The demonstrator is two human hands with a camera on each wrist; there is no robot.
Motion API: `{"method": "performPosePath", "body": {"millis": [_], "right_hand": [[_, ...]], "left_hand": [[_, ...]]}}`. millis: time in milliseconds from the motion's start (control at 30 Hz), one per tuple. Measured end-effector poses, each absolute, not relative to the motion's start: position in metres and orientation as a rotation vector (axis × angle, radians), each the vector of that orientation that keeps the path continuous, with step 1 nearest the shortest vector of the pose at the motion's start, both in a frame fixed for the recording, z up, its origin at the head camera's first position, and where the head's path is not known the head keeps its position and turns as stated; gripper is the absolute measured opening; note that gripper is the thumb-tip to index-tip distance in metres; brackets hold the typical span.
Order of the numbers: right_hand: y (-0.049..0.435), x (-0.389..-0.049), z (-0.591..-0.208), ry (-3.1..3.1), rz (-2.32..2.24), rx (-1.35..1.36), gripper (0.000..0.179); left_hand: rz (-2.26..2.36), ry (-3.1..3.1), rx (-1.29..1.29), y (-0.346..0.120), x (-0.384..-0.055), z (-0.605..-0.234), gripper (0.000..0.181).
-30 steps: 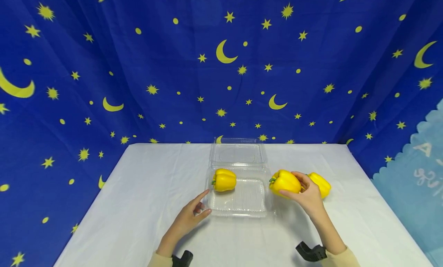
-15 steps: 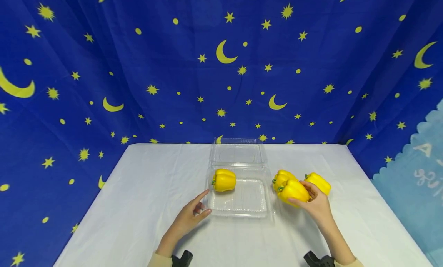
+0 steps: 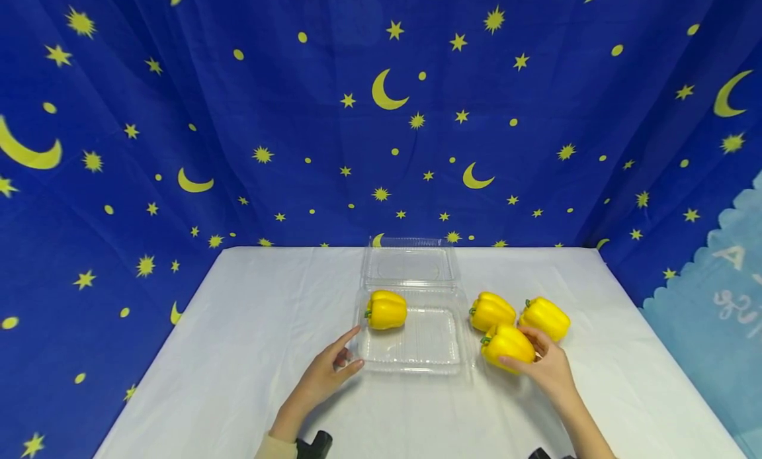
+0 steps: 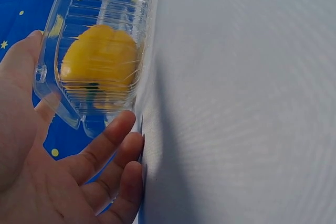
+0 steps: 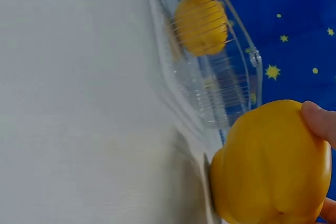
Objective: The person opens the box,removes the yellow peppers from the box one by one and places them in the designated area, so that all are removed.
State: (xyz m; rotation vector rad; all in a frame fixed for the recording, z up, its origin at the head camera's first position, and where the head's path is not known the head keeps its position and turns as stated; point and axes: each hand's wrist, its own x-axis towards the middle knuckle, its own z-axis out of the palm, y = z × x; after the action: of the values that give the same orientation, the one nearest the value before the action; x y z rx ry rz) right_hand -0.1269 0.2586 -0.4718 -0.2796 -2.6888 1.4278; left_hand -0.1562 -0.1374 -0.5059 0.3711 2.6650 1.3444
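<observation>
In the head view my right hand (image 3: 550,366) grips a yellow bell pepper (image 3: 506,345) right of the clear plastic clamshell container (image 3: 411,367). The right wrist view shows that held pepper (image 5: 273,166) close up, with fingertips on its side. Beyond it on the cloth lie two more yellow bell peppers, one nearer the container (image 3: 493,308) and one farther right (image 3: 546,317). Another yellow bell pepper (image 3: 386,309) lies in the container's left part. My left hand (image 3: 324,373) is at the container's left edge, thumb and fingers spread; in the left wrist view the fingers (image 4: 105,145) lie loosely beside its wall.
The container's lid (image 3: 409,266) is folded back toward the rear of the table. A white cloth (image 3: 268,313) covers the table. Blue curtains (image 3: 297,115) with moons and stars hang behind and at the sides; a light-blue panel (image 3: 708,313) is at the right.
My right hand has drawn its pepper toward the front and slightly right, uncovering another pepper behind it. The left hand and the container have stayed in place.
</observation>
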Motion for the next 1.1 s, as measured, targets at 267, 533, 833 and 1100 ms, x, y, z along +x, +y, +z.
{"method": "performPosePath", "body": {"millis": [267, 533, 833, 1100], "right_hand": [[0.258, -0.125, -0.481, -2.723, 1.399, -0.276, 0.071], [0.256, -0.125, -0.488, -2.735, 1.394, -0.277, 0.072], [0.257, -0.124, -0.492, -2.737, 1.402, -0.278, 0.070], [0.257, -0.125, -0.495, -2.743, 1.448, -0.260, 0.069]], "left_hand": [[1.344, 2.665, 0.363, -0.137, -0.156, -0.506, 0.062], [1.341, 2.655, 0.353, -0.137, -0.155, -0.504, 0.062], [1.330, 2.662, 0.361, -0.137, -0.155, -0.503, 0.063], [1.330, 2.662, 0.364, -0.137, -0.155, -0.503, 0.062]]}}
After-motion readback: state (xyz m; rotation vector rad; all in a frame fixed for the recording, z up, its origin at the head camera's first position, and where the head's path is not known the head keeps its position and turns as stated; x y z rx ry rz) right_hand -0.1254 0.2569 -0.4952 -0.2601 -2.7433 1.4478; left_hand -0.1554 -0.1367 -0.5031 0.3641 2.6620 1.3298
